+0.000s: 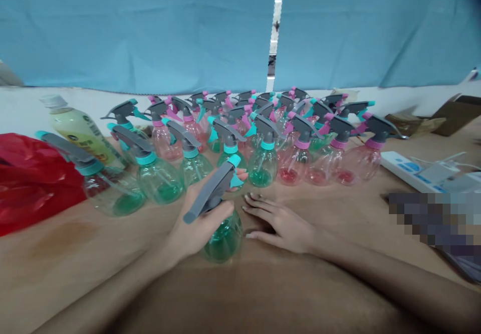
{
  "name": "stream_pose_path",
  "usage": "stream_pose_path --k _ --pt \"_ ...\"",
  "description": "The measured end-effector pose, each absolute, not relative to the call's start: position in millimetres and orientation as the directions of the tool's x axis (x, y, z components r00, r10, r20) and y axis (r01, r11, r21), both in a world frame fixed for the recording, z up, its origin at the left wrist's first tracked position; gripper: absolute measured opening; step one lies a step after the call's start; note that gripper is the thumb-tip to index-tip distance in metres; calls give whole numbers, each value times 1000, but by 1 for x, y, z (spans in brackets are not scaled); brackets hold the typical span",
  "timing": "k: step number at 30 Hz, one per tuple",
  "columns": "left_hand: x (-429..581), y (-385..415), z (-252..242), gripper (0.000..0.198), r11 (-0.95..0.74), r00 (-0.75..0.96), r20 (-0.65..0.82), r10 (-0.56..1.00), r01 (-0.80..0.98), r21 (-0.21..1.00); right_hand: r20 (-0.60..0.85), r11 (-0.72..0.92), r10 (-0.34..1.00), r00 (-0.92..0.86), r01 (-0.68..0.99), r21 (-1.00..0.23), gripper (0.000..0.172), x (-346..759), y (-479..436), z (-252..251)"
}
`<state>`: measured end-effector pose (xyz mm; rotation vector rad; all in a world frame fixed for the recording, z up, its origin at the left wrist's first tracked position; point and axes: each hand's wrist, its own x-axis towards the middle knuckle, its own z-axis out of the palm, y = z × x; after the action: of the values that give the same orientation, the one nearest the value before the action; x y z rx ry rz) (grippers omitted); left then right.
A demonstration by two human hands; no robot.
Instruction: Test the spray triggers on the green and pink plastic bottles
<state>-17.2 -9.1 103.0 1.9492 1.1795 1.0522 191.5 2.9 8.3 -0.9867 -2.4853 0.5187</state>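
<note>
My left hand (205, 216) is wrapped round the neck of a green spray bottle (222, 241) with a grey head and a turquoise nozzle. The bottle stands nearly upright close to me, its nozzle turned away and to the right. Beside it, my right hand (285, 223) lies flat on the table with its fingers stretched toward the bottle, holding nothing. Just beyond both hands runs a row of spray bottles, green ones (263, 171) on the left and middle, pink ones (293, 171) on the right.
Several more spray bottles stand behind the front row. On the left are a red plastic bag (33, 183) and a labelled drink bottle (84, 131). A white power strip (404, 168) and a brown box (456, 116) lie on the right of the wooden table (75, 279). Blue sheeting (150, 33) hangs behind.
</note>
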Motion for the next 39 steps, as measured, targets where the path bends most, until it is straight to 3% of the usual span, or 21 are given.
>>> stream_pose_path --k 18,30,39 --pt "-17 -11 105 44 -365 250 280 927 431 825 265 682 707 -655 534 -499 64 192 3 7" --pt "-21 -7 99 42 -425 294 329 897 375 824 229 692 704 -673 575 -437 68 192 3 10" --pt "-21 -8 100 39 -428 251 349 903 448 785 234 706 696 -679 587 -397 68 191 4 9"
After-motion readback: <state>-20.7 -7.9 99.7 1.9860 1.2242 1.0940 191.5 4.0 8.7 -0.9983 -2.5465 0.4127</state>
